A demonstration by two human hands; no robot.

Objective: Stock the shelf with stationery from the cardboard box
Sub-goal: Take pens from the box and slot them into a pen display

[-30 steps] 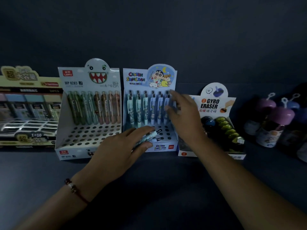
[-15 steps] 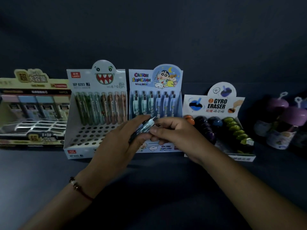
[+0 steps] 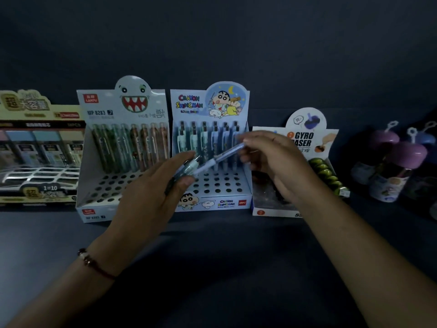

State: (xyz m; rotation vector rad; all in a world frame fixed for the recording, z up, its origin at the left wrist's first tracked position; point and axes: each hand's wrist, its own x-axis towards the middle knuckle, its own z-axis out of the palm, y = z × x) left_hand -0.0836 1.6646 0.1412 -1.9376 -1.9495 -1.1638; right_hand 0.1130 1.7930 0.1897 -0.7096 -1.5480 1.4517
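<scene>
My right hand (image 3: 272, 159) pinches one blue pen (image 3: 227, 155) above the Shinchan display box (image 3: 210, 185) while my left hand (image 3: 151, 192) grips the spare pens (image 3: 189, 165), so I should lower it upright into a free hole.

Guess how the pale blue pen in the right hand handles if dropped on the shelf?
The pale blue pen looks stiff: it spans straight from the right hand. Its slim round barrel would probably roll. Likely light, since fingertips alone hold it.
</scene>
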